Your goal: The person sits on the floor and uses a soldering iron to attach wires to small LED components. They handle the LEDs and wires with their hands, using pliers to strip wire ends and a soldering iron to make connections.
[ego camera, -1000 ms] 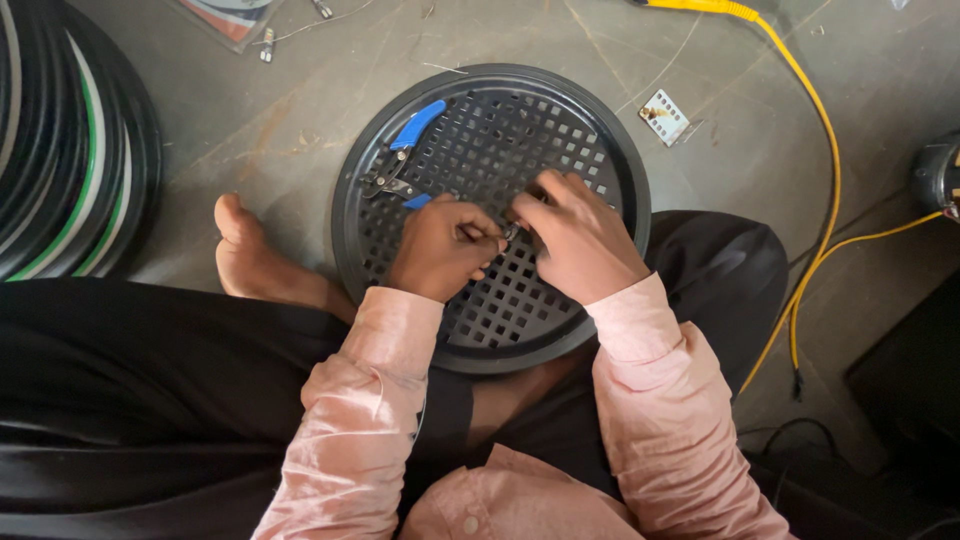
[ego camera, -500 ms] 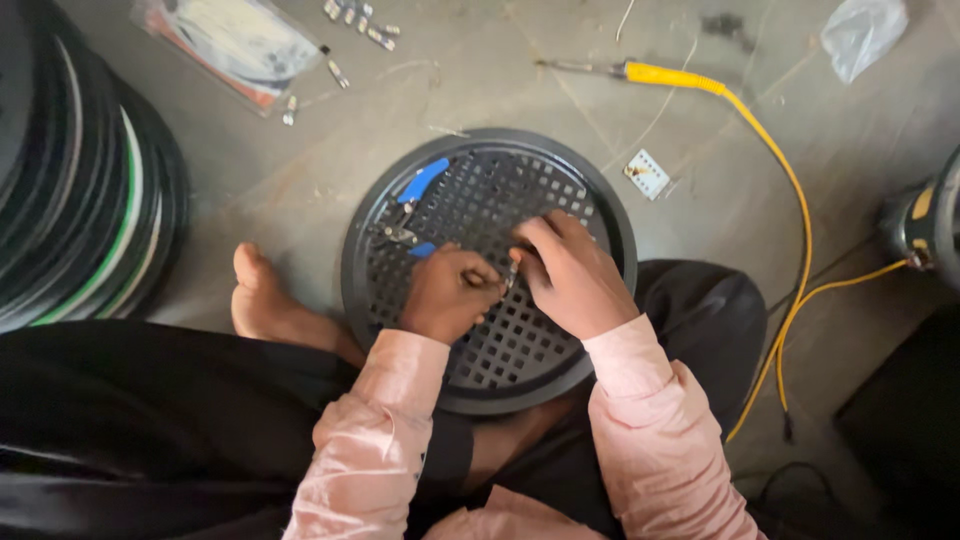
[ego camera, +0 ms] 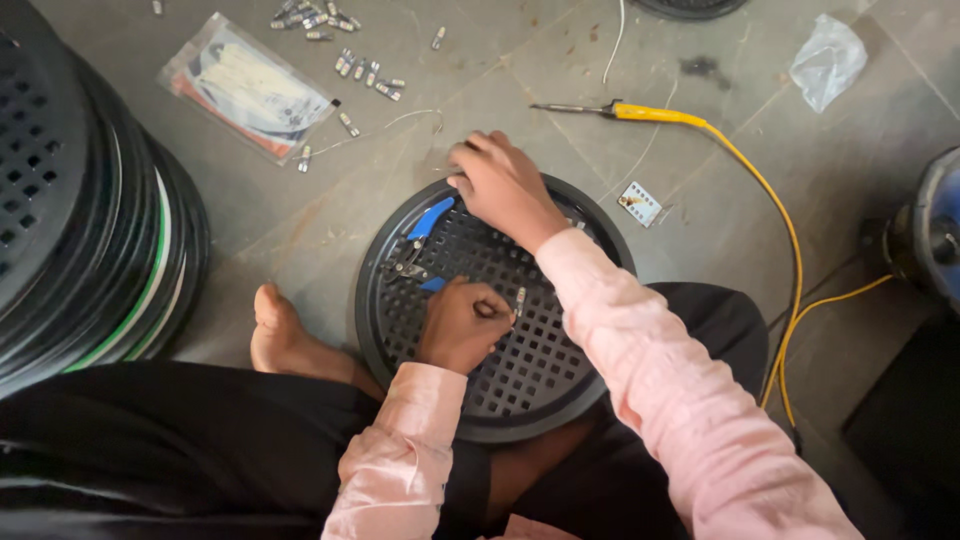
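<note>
1. Head view, nearest first: my left hand [ego camera: 462,325] rests on the round black plastic grille [ego camera: 497,310] lying across my lap, its grip pressed together around a small metal-tipped piece [ego camera: 519,298] that pokes out past my knuckles. As I judge it, that pinch should stay low and steady against the mesh so the piece does not slip through a hole.

2. Just beyond that hand, the blue-handled pliers [ego camera: 417,243] lie on the grille's mesh, touching nothing of mine. They sit within easy reach, so I would sweep around them rather than over.

3. My right hand [ego camera: 503,183] reaches across to the grille's far rim, fingers curled down at the edge beside the floor. Whether they pinch anything I cannot tell; the fingertips are hidden.

4. The grille's near edge overhangs my legs, and my bare foot [ego camera: 283,335] lies just beside its left rim. Leaning hard on the far side could tip it, I think.

5. To the left, a stack of black round grilles [ego camera: 95,215] stands near, closing off that side.

6. Farther out on the grey floor [ego camera: 330,190] lie scattered small metal connectors [ego camera: 355,70] and a clear plastic packet [ego camera: 250,90]; to the right a yellow-handled tool with its yellow cable [ego camera: 655,114] trails away. The open room is between rim and connectors.
</note>
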